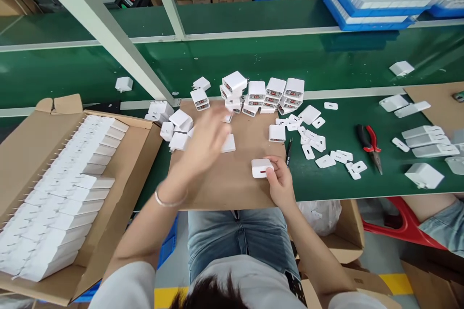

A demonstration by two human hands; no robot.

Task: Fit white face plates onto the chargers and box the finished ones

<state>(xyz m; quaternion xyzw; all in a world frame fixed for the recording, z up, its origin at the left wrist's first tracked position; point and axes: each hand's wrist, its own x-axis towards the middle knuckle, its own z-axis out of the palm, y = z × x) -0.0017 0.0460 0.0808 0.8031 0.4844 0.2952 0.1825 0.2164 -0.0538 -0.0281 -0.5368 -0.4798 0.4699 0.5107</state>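
My right hand (282,181) pinches a white charger housing (261,169) above the brown cardboard sheet (213,188); a dark red slot shows on its front. My left hand (208,137) is blurred over the sheet's left part, so its fingers cannot be read. Under and beside it lie a white piece (228,143) and loose white chargers (180,123). Stacked open-ended chargers (256,91) line the sheet's far edge. Another charger (277,133) stands near the sheet's right edge, and small white cover plates (317,142) are scattered beyond it.
An open carton (145,154) with rows of chargers stands at left. Red-handled pliers (370,147) and a black pen-like tool (289,153) lie at right. A slanted post (105,34) rises behind. Blue trays (337,7) sit on the shelf. Another person's leg (427,210) is at right.
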